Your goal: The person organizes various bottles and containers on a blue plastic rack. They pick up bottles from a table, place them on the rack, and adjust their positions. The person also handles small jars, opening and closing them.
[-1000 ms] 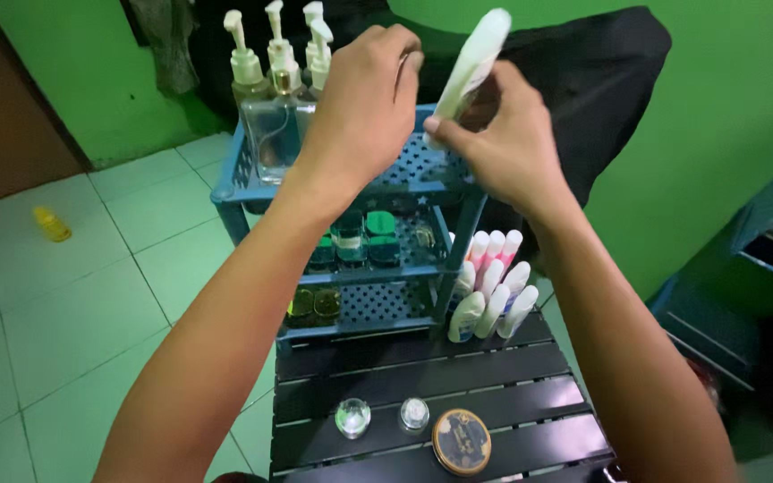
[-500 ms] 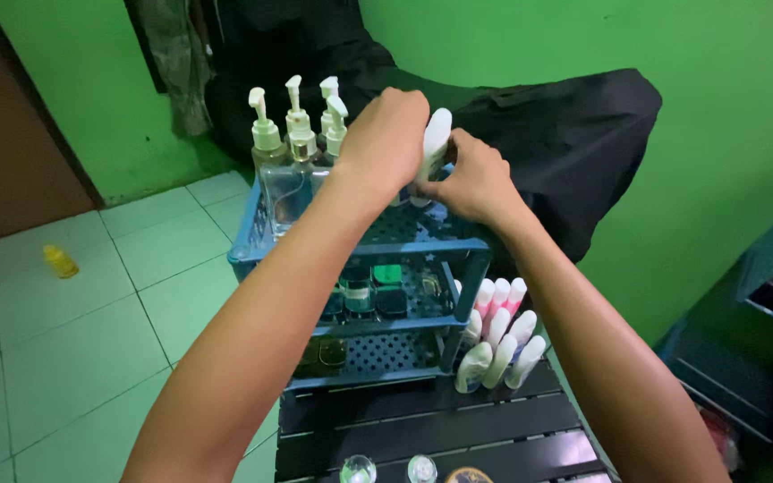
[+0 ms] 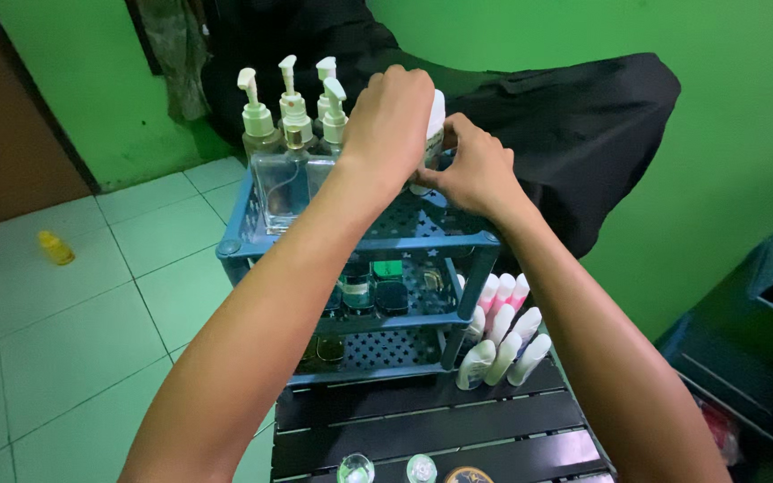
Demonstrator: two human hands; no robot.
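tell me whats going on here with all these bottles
A person has both hands on a white bottle at the top tier of a blue plastic rack. The left hand covers it from above; the right hand grips it from the side. Clear pump bottles stand beside it, small jars fill the lower shelves, and white and pink tubes lean against the rack on a dark slatted table.

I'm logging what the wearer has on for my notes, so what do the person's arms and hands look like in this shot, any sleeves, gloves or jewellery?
Both arms are bare from the bottom edge of the frame up to the wrists: no sleeves show. The left hand and right hand wear no gloves, and no watch or bracelet shows at either wrist. The fingers are mostly hidden, so rings cannot be ruled out.
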